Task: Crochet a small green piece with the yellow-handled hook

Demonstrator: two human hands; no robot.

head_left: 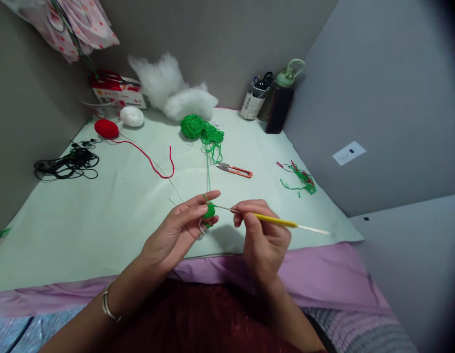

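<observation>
Between the thumb and fingers of my left hand [178, 225] is a small piece of green crochet work [210, 211]. A pale loop of yarn hangs just under it. Green yarn runs from the raised index finger up to a green yarn ball [192, 127] with loose strands beside it. My right hand [262, 240] is closed in a pen-like grip around a crochet hook [275, 220] with a yellow handle. The hook's thin metal shaft points left and its tip meets the green piece. Exactly how the tip sits in the stitches is too small to tell.
Orange-handled thread snips [235, 170] lie beyond my hands. Farther left are a red yarn ball [106, 128], a white yarn ball [132, 116] and a black cord [71, 163]. White stuffing [176, 90], a pen jar [252, 102] and a bottle [286, 81] stand behind. Yarn scraps [303, 179] lie right.
</observation>
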